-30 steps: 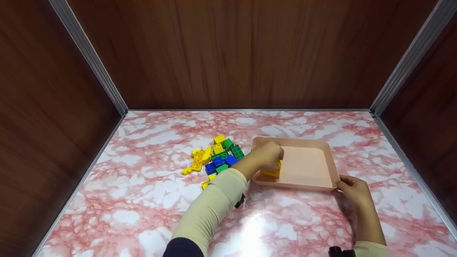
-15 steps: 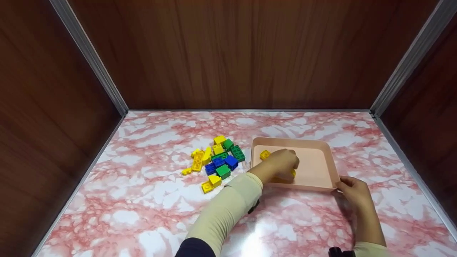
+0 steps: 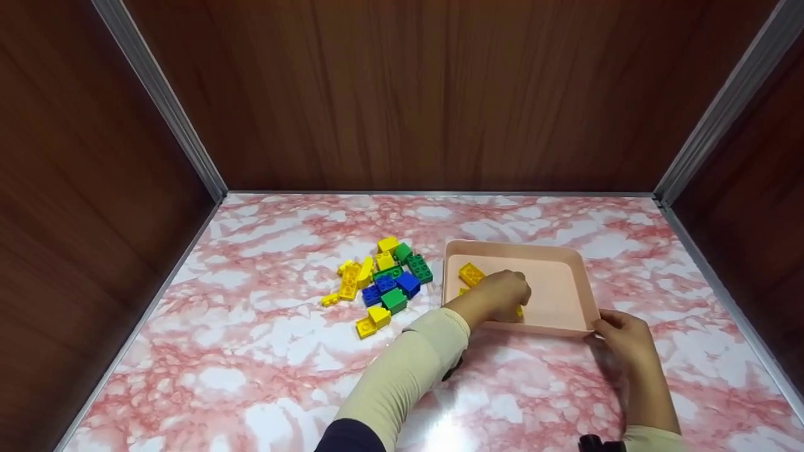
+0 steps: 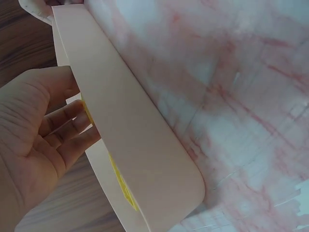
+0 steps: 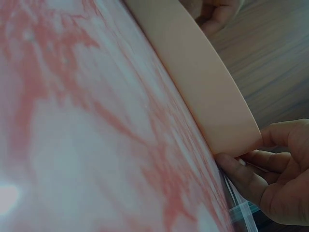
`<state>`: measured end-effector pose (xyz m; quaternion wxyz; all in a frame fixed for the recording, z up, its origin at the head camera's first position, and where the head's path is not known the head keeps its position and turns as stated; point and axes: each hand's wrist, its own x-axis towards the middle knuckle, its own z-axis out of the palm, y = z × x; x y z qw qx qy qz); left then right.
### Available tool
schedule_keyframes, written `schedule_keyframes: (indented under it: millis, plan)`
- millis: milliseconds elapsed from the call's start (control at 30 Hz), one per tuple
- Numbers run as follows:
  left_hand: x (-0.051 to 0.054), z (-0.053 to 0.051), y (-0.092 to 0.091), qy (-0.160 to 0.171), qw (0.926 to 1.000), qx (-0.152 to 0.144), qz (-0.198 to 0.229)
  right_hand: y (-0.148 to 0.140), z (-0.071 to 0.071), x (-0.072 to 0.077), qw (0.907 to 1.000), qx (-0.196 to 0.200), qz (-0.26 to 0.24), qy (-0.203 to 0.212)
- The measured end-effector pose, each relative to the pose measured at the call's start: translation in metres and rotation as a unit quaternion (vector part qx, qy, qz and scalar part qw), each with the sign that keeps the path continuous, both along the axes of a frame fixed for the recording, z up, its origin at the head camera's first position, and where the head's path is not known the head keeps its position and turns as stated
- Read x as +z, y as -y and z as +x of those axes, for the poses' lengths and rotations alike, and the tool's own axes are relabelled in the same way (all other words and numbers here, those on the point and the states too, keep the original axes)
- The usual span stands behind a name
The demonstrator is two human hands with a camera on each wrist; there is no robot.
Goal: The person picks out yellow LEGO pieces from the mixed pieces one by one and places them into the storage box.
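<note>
Over the front part of the peach tray (image 3: 553, 253), my left hand (image 3: 502, 295) reaches down and grips a yellow toy brick (image 3: 519, 312). The hand covers most of that brick. In the left wrist view, the thumb and fingers of the hand (image 4: 36, 130) dip behind the tray wall (image 4: 111, 106), with yellow showing at the fingertips. Another yellow brick (image 3: 471, 274) lies in the tray's left end, and a bit of yellow (image 3: 463, 291) shows beside the wrist. My right hand (image 3: 628, 336) pinches the tray's front right corner between thumb and fingers, also seen in the right wrist view.
Left of the tray, a loose pile of toy bricks lies on the red-and-white marbled table (image 3: 251, 351). It includes green bricks (image 3: 394, 301), blue bricks (image 3: 408, 285) and yellow bricks (image 3: 349, 281). Brown wood-look panels (image 3: 440, 94) enclose the table at the back and sides.
My left hand has moved right within the tray with the yellow brick, uncovering another yellow brick at the left end. The right hand stays on the tray corner.
</note>
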<state>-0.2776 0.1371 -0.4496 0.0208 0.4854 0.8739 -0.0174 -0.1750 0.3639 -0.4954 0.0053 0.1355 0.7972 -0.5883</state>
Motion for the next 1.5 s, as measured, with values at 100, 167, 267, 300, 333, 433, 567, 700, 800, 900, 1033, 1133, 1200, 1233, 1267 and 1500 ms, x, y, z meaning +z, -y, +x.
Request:
schedule_keyframes:
  millis: [100, 167, 267, 300, 333, 433, 567, 700, 800, 900, 1033, 1133, 1200, 1233, 1267, 1500]
  plan:
    - [0.001, 0.000, 0.000, -0.005, 1.0000, 0.000, -0.007, 0.000, 0.000, 0.000, 1.0000, 0.004, -0.006, 0.000]
    - [0.002, 0.000, 0.000, -0.009, 0.9999, -0.002, -0.011, 0.001, 0.000, 0.000, 1.0000, 0.005, -0.004, 0.001]
    - [0.003, 0.000, 0.000, -0.012, 0.9998, 0.001, -0.016, 0.002, 0.000, 0.000, 1.0000, 0.006, -0.001, 0.003]
    - [0.003, 0.000, 0.000, -0.011, 0.9998, 0.004, -0.016, 0.002, 0.000, 0.000, 1.0000, 0.003, 0.005, 0.002]
    - [0.003, 0.000, 0.000, -0.009, 0.9998, 0.006, -0.018, 0.002, 0.000, 0.000, 0.9999, 0.001, 0.012, 0.002]
    - [0.005, 0.000, 0.002, 0.002, 0.9997, 0.017, -0.015, 0.002, -0.001, 0.000, 0.9998, -0.001, 0.019, 0.007]
    - [0.008, 0.000, 0.008, 0.021, 0.9991, 0.036, 0.005, 0.001, 0.000, -0.001, 0.9990, -0.001, 0.041, 0.018]
    - [0.012, 0.001, 0.018, 0.040, 0.9978, 0.050, 0.019, 0.000, -0.001, -0.001, 0.9978, 0.002, 0.061, 0.027]
    - [0.013, 0.004, 0.027, 0.054, 0.9960, 0.066, 0.027, 0.001, 0.000, -0.001, 0.9978, 0.002, 0.059, 0.029]
    - [0.015, 0.006, 0.038, 0.051, 0.9953, 0.075, 0.034, 0.001, 0.000, 0.000, 0.9976, 0.002, 0.060, 0.035]
    - [0.017, 0.009, 0.054, 0.041, 0.9943, 0.077, 0.062, 0.000, -0.001, 0.002, 0.9975, 0.001, 0.057, 0.042]
    - [0.017, 0.011, 0.068, 0.043, 0.9911, 0.086, 0.092, 0.000, -0.001, 0.003, 0.9989, 0.006, 0.030, 0.034]
    - [0.017, 0.014, 0.077, 0.051, 0.9885, 0.097, 0.104, 0.000, -0.001, 0.003, 0.9995, 0.008, 0.012, 0.026]
    - [0.017, 0.016, 0.081, 0.053, 0.9876, 0.101, 0.108, 0.001, -0.001, 0.003, 0.9997, 0.009, 0.005, 0.022]
    - [0.017, 0.017, 0.085, 0.056, 0.9866, 0.106, 0.111, 0.001, 0.000, 0.003, 0.9998, 0.009, -0.002, 0.019]
    - [0.018, 0.027, 0.109, 0.049, 0.9839, 0.121, 0.122, 0.002, 0.000, 0.002, 0.9998, 0.006, 0.014, 0.013]
